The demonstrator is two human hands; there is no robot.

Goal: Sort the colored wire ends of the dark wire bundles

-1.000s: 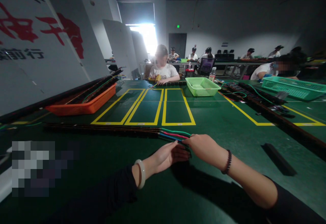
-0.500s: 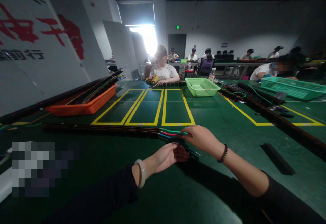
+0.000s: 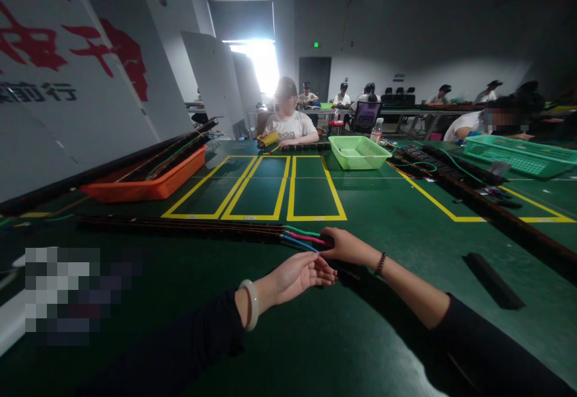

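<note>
A long dark strip (image 3: 189, 227) lies across the green table, and green, red and blue wires (image 3: 303, 239) come out of its right end. My right hand (image 3: 349, 248) is closed around these wires, palm down, with their far ends hidden under the fingers. Just below it, my left hand (image 3: 297, 276) is turned palm up with its fingers stretched out. The left thumb is close to the blue wire; whether it touches it I cannot tell.
An orange basket (image 3: 166, 186) holding dark strips stands at the left. Across the table a person (image 3: 291, 123) sits beside a light green basket (image 3: 358, 153). More strips and a teal basket (image 3: 518, 156) are to the right, with a short black piece (image 3: 493, 281) nearer me.
My right hand has shifted slightly left and lower over the wires, its grip now covering more of them. The wire ends that stuck out past my left hand are now mostly hidden.
</note>
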